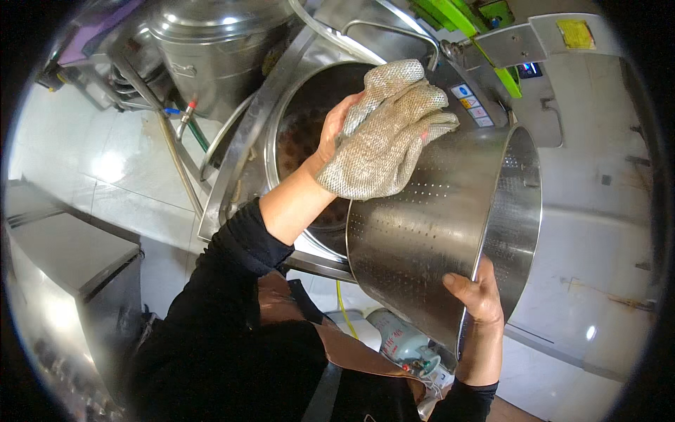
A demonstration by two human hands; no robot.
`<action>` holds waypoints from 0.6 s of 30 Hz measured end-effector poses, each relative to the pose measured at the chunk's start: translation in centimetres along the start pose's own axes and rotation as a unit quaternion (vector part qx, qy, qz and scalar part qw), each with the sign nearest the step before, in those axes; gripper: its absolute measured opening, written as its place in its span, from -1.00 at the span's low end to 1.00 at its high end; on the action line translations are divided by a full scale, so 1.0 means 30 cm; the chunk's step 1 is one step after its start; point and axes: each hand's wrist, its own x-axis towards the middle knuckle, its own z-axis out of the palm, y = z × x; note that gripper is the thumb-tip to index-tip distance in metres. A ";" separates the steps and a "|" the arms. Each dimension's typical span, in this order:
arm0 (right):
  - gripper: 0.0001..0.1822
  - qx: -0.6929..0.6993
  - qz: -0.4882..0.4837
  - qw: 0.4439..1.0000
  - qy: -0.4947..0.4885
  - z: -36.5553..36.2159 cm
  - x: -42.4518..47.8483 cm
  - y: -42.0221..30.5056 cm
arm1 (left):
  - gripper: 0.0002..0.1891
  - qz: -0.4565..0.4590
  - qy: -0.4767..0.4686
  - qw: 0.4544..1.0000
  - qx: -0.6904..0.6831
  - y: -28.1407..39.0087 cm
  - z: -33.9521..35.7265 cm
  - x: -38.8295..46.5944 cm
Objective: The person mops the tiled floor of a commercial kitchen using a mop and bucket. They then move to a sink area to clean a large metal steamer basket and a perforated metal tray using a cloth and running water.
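Observation:
A perforated stainless steel basket lies tipped on its side, its mouth facing right. My right hand grips the rim near the lower right, thumb on the outer wall and fingers inside. In my left hand is a beige mesh scrubbing cloth, which covers most of the palm and fingers. The cloth lies against the upper side of the basket wall, or just over it. Behind both hands, a large round cooking well with a dark, stained inside is partly hidden by the basket.
A lidded steel drum with a tap stands upper left. A bent metal pipe arches over the well's back edge. Below are a gas cylinder and a yellow hose. A steel cabinet is at left.

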 end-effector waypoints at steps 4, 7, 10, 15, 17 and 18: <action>-0.12 -0.005 -0.040 0.999 0.012 -0.020 0.015 -0.010 | -0.35 -0.020 -0.039 0.999 0.004 -0.004 0.162 -0.014; -0.05 0.059 -0.264 0.951 0.148 0.034 0.079 -0.042 | -0.33 -0.026 -0.077 0.996 0.027 0.019 0.264 -0.045; -0.08 0.010 -0.387 0.915 0.117 0.064 0.074 -0.157 | -0.55 -0.005 -0.034 0.998 0.052 -0.016 0.417 -0.119; -0.15 -0.127 -0.378 0.913 0.085 0.047 0.153 -0.127 | -0.74 0.099 -0.023 0.932 0.349 -0.316 0.284 -0.028; -0.18 -0.210 -0.406 0.886 0.081 0.064 0.141 -0.125 | -0.70 0.055 -0.140 0.979 0.140 -0.379 0.467 -0.134; -0.20 -0.253 -0.419 0.869 0.074 0.085 0.134 -0.128 | -0.68 0.024 -0.194 0.980 0.036 -0.397 0.555 -0.198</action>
